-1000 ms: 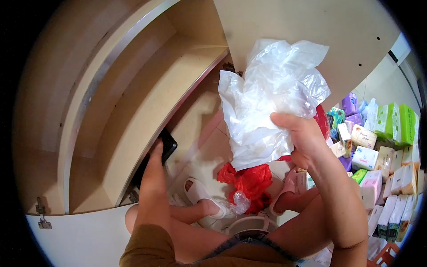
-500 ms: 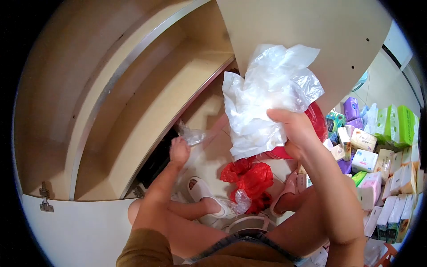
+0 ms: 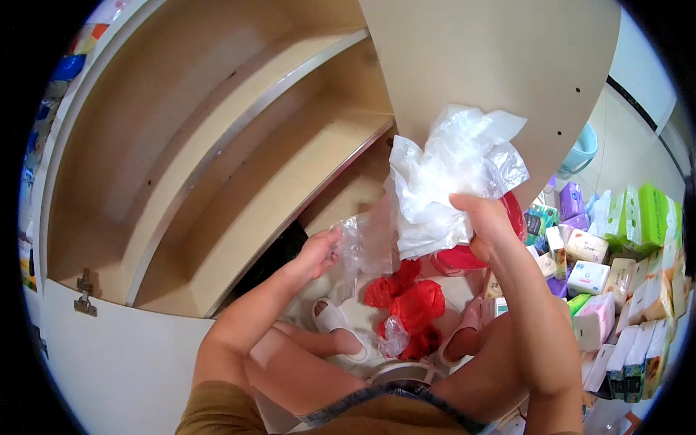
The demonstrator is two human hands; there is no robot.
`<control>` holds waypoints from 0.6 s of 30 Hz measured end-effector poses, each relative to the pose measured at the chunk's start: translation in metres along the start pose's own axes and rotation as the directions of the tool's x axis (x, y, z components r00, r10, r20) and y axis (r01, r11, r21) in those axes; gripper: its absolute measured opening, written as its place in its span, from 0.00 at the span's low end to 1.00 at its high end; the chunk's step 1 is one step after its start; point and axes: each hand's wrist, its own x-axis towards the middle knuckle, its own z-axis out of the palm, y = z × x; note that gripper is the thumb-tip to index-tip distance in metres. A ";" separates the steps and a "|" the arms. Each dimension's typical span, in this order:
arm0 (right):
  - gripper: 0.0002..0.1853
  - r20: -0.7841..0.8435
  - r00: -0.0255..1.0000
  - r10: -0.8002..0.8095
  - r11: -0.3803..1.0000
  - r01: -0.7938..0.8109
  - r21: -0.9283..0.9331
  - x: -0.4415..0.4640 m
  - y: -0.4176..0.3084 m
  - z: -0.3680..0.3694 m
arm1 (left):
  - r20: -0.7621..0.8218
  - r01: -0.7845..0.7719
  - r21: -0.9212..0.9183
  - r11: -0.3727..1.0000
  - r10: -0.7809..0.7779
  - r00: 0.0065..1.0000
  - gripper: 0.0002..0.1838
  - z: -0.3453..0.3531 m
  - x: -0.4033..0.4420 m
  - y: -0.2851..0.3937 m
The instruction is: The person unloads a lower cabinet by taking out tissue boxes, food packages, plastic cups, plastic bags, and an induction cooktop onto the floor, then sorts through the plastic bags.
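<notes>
1. Cabinet: view has shifted; more of its left outer side is shown than half a second ago.
2. Tissue packs: piled on the floor, right of the cabinet door's outer edge; layout seems unchanged.
3. White plastic bundle: held up by the right hand, over the door's lower edge. Thumb pressed on top, other fingers mostly hidden underneath. Same grip as before.
4. Red bag: lying on the floor between the slippers, unmoved.
5. Clear bag: pinched in the left hand's narrowed fingers. Since half a second ago, brought from the lower shelf's front edge toward the bundle; contact can't be told.
</notes>
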 end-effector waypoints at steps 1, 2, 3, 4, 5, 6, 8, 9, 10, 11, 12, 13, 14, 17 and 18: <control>0.19 0.012 1.000 -0.003 1.000 0.003 -0.010 0.001 0.002 -0.001 | -0.075 -0.054 -0.002 0.999 0.053 0.996 0.08 0.012 -0.017 0.012; 0.19 0.017 1.000 -0.001 1.000 0.001 -0.017 0.001 0.006 -0.005 | -0.148 -0.098 0.001 0.995 0.097 0.984 0.10 0.022 -0.025 0.016; 0.19 0.029 1.000 -0.006 1.000 0.007 -0.017 0.001 0.007 -0.006 | -0.153 -0.110 0.002 0.994 0.109 0.982 0.10 0.026 -0.028 0.017; 0.20 0.034 0.999 0.006 0.999 -0.005 -0.035 0.000 0.008 -0.007 | -0.210 -0.306 -0.021 0.952 0.295 0.932 0.10 0.030 -0.031 0.018; 0.21 0.035 0.999 0.020 0.998 -0.018 -0.055 -0.002 0.011 -0.009 | -0.267 -0.488 -0.035 0.872 0.462 0.846 0.10 0.036 -0.033 0.016; 0.21 0.016 1.000 -0.025 0.982 0.028 -0.187 -0.011 0.018 -0.003 | -0.314 -0.598 0.243 0.764 0.645 0.697 0.10 0.049 -0.042 0.012; 0.22 -0.001 1.000 0.030 0.959 -0.029 -0.281 -0.016 0.025 0.002 | -0.140 -0.717 0.321 0.620 0.779 0.611 0.10 0.078 -0.054 -0.003; 0.22 0.039 0.999 0.019 0.957 -0.007 -0.289 -0.016 0.035 0.000 | 0.045 -0.814 0.362 0.454 0.864 0.502 0.10 0.085 -0.057 -0.010; 0.22 0.036 0.999 0.022 0.957 -0.011 -0.290 -0.015 0.042 0.000 | 0.131 -0.795 0.310 0.521 0.805 0.579 0.11 0.085 -0.054 -0.014; 0.21 0.074 0.997 -0.027 0.948 0.049 -0.314 -0.013 0.047 -0.001 | 0.222 -0.767 0.266 0.584 0.737 0.638 0.13 0.087 -0.051 -0.016; 0.20 0.106 0.992 -0.068 0.935 0.100 -0.340 -0.014 0.051 -0.001 | 0.219 -0.763 0.263 0.591 0.733 0.644 0.13 0.094 -0.052 -0.020; 0.20 0.100 0.993 -0.064 0.936 0.095 -0.340 -0.014 0.052 -0.001 | 0.271 -0.816 0.300 0.494 0.776 0.569 0.15 0.105 -0.052 -0.024; 0.20 0.131 0.991 -0.001 0.952 0.041 -0.302 -0.017 0.053 -0.004 | 0.332 -0.856 0.330 0.397 0.800 0.500 0.17 0.112 -0.055 -0.028; 0.20 0.208 0.977 0.048 0.970 0.005 -0.244 -0.025 0.047 0.006 | 0.519 -0.877 0.360 0.319 0.713 0.472 0.21 0.114 -0.058 -0.016; 0.20 0.240 0.969 0.055 0.970 0.006 -0.244 -0.028 0.044 0.008 | 0.520 -0.877 0.362 0.317 0.712 0.472 0.21 0.117 -0.060 -0.014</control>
